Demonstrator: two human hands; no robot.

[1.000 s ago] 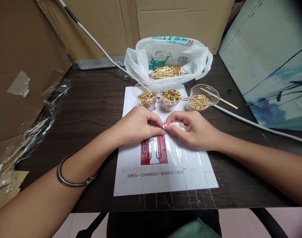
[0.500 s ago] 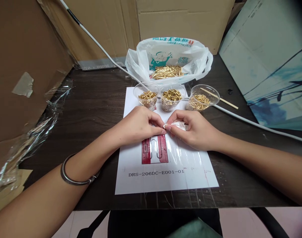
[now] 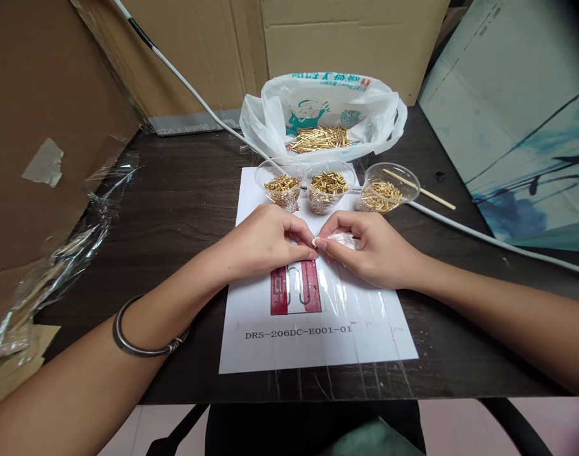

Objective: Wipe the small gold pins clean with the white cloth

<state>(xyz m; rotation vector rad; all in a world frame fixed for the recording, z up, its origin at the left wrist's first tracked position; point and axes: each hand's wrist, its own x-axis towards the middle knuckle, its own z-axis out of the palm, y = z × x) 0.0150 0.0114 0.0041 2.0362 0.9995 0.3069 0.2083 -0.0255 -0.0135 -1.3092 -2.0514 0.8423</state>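
Tissue (image 3: 345,240), white and crumpled, is at the centre of the frame, pinched by the right hand (image 3: 384,253). The left hand (image 3: 265,244) has thumb and fingertips close together beside it; whether they hold something, I cannot tell. Under both hands lies printed sheet (image 3: 249,354); clear cups (image 3: 325,204) stand at upper middle.
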